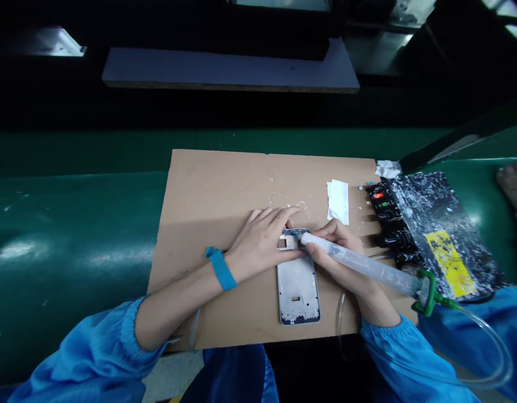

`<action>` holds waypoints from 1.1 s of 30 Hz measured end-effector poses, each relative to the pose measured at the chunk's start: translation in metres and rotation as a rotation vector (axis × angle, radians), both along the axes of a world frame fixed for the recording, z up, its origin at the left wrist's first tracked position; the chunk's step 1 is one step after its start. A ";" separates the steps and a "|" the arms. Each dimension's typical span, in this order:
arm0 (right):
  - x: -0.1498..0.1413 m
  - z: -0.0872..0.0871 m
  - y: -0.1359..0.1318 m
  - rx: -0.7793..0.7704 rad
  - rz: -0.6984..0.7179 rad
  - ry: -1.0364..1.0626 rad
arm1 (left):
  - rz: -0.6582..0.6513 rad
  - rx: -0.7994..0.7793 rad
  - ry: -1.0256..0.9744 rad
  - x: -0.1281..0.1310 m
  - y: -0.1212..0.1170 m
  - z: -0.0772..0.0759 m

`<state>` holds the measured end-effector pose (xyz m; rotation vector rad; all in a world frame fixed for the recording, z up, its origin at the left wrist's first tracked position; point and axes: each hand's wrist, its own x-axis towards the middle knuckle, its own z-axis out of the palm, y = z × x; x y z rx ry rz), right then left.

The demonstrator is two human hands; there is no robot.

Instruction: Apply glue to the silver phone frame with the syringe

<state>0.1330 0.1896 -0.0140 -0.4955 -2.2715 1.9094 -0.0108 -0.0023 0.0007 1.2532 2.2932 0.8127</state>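
A silver-grey phone frame (297, 291) lies flat on a cardboard sheet, its upper part framed by both hands. My left hand (262, 238) grips it from the left, the thumb across its face and the fingers at its top edge. My right hand (340, 249) is closed round the front of a clear dispensing syringe (363, 264). The syringe slants down to the left, its tip at the upper right of the frame, by a small blue spot. A green cap (427, 292) with a clear air tube closes its rear end.
The cardboard sheet (212, 184) covers part of a green bench (74, 235). At right stands a black, white-spattered control box (443, 224) with lit indicators and knobs. White paper (338, 201) and crumpled tissue (388, 169) lie near it. A shelf board (229, 68) crosses the back.
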 end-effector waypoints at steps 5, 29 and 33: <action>0.000 0.000 0.000 -0.014 0.003 0.008 | 0.003 0.016 -0.010 0.000 0.000 0.002; -0.001 0.003 -0.001 -0.016 -0.019 -0.003 | 0.002 0.022 -0.006 0.000 0.000 -0.001; -0.002 0.005 0.000 -0.020 -0.013 -0.010 | 0.004 0.028 0.000 0.000 0.000 -0.001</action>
